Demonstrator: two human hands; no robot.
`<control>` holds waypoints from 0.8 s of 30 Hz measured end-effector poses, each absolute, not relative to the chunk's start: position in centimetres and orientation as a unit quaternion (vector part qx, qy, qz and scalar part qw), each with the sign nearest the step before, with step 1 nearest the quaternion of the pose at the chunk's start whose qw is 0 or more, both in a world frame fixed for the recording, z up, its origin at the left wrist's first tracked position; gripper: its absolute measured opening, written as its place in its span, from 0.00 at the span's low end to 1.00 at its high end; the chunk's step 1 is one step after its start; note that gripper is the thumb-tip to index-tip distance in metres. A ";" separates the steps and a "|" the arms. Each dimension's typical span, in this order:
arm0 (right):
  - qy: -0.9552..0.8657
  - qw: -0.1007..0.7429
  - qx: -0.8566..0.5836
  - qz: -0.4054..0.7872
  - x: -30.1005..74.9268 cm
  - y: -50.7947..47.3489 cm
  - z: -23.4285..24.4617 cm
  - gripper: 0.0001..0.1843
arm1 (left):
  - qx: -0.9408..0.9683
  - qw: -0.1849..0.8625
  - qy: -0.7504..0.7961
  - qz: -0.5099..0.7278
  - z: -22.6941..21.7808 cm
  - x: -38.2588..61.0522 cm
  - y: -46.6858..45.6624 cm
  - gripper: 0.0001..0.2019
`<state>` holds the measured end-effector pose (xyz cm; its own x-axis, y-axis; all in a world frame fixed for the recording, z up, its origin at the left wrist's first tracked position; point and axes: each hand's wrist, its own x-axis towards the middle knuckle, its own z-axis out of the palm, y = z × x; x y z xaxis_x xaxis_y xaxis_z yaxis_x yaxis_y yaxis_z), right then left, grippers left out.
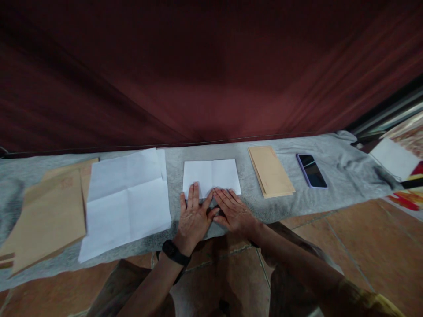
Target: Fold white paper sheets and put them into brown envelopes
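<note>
A white sheet of paper, folded in half with a crease down its middle, lies flat on the grey cloth in front of me. My left hand rests spread on its near left edge, a dark band on the wrist. Along the near right edge, my right hand lies flat, its fingers stretched out to the left. Both hands press on the paper near its fold, fingertips almost meeting. To the left are larger creased white sheets; to the right, a small stack of brown envelopes.
Large brown envelopes overlap at the far left. A phone in a purple case lies right of the small envelopes. Grey cloth covers the narrow surface, with a dark red curtain behind and a tiled floor below.
</note>
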<state>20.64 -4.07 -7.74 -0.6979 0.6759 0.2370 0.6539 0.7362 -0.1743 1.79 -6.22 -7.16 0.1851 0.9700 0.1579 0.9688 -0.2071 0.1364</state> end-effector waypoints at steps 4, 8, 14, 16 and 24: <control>-0.917 0.145 -0.369 0.038 20.4 -4.2 -8.2 0.41 | 0.767 0.001 0.634 0.098 -6.8 1.9 -6.2 0.31; -0.916 0.150 -0.370 0.027 20.5 -4.4 -8.4 0.41 | 0.770 -0.004 0.631 0.098 -6.7 1.9 -6.2 0.32; -0.912 0.151 -0.382 0.013 20.6 -4.7 -8.5 0.42 | 0.769 -0.005 0.631 0.100 -6.7 1.9 -6.2 0.33; -0.911 0.145 -0.385 0.011 20.7 -4.7 -8.4 0.42 | 0.770 -0.005 0.629 0.103 -6.8 1.9 -6.2 0.33; -0.904 0.132 -0.406 -0.001 20.8 -5.2 -8.2 0.43 | 0.772 0.003 0.625 0.116 -6.9 1.8 -6.1 0.32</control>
<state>20.82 -5.18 -8.17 -0.6357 0.7340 0.2390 0.7345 0.6704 -0.1054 1.76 -6.11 -6.89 0.1909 0.9659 0.1749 0.9646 -0.2176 0.1487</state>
